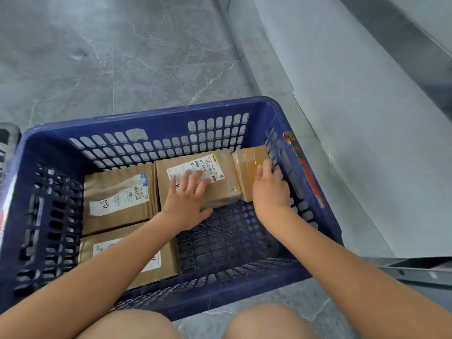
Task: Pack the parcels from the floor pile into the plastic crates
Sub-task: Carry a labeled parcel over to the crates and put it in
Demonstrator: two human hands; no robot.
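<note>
A dark blue perforated plastic crate [151,118] stands on the floor in front of my knees. Inside lie several brown cardboard parcels. My left hand [187,199] presses flat on a labelled parcel [220,167] at the back middle, its thumb at the parcel's near edge. My right hand [269,187] rests on a small taped parcel [247,160] wedged against the crate's right wall, fingers reaching over its far side. Two more labelled parcels lie on the left, one at the back [117,196] and one nearer me [168,263], partly hidden by my left forearm.
The crate's near right floor area [227,243] is bare mesh. Grey marbled floor tiles [122,57] lie beyond the crate. A pale wall base [354,118] runs diagonally on the right. Part of another dark object [7,140] shows at the left edge.
</note>
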